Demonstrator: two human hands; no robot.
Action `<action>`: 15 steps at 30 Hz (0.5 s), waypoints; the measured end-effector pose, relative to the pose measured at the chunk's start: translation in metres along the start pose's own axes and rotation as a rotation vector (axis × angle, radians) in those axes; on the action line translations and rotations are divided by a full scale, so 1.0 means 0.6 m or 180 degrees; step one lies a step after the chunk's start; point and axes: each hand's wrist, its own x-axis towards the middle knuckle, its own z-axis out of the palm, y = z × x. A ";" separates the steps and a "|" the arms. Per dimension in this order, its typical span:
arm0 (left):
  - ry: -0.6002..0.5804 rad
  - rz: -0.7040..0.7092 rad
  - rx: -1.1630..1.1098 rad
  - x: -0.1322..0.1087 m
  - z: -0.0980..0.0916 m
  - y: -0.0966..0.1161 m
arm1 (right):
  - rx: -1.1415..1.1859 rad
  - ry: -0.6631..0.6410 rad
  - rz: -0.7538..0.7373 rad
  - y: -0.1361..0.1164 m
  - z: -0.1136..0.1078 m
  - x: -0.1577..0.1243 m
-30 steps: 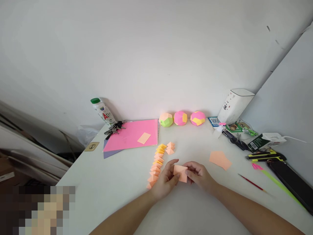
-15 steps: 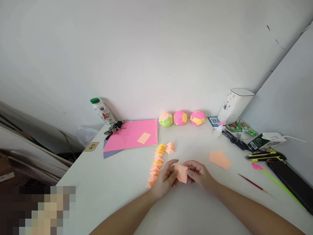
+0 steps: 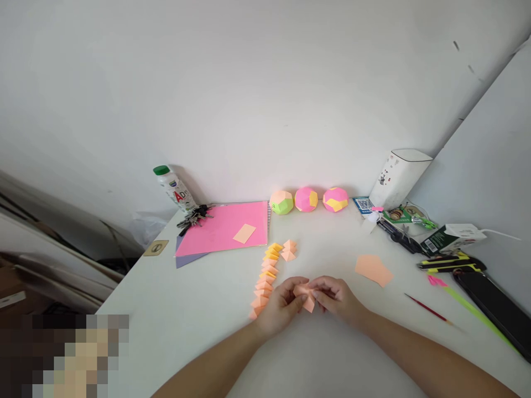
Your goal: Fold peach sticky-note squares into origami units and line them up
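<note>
Peach paper, one small piece of it (image 3: 309,303), sits between the person's two hands near the front of the counter (image 3: 166,326). Behind, three faceted balls (image 3: 306,199) stand side by side along the wall: one peach and green, two pink and yellow. One column of folded peaks (image 3: 265,281), peach with some yellow, runs toward the left wrist (its pieces overlap too closely for a sure count), and one short stack of peach peaks (image 3: 289,250) lies just beside its far end. One flat pentagon (image 3: 373,270) lies to the right, with one red brush (image 3: 427,308) near it. At the left are one pink sheet (image 3: 219,224) bearing one small peach slip (image 3: 244,233), one bunch of keys (image 3: 194,216) and one bottle (image 3: 177,190).

Both hands are curled in, with little gap between thumb and fingers. The left hand (image 3: 280,307) pinches the paper's left side, thumb on top; the right hand (image 3: 339,298) grips its right edge between thumb and fingers. The fingertips of the two hands come close together over it. Creased across the middle, the paper hangs a pointed corner down between the thumbs, right of the column and well apart from the pentagon.
</note>
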 end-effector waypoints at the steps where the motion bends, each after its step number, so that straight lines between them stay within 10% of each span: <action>1: -0.0008 -0.0001 0.0014 0.000 0.000 0.000 | -0.0040 0.0010 -0.0033 0.001 0.001 0.000; 15: 0.0016 -0.0063 0.0021 -0.002 0.006 0.014 | -0.0270 0.0089 -0.0110 0.004 0.004 0.001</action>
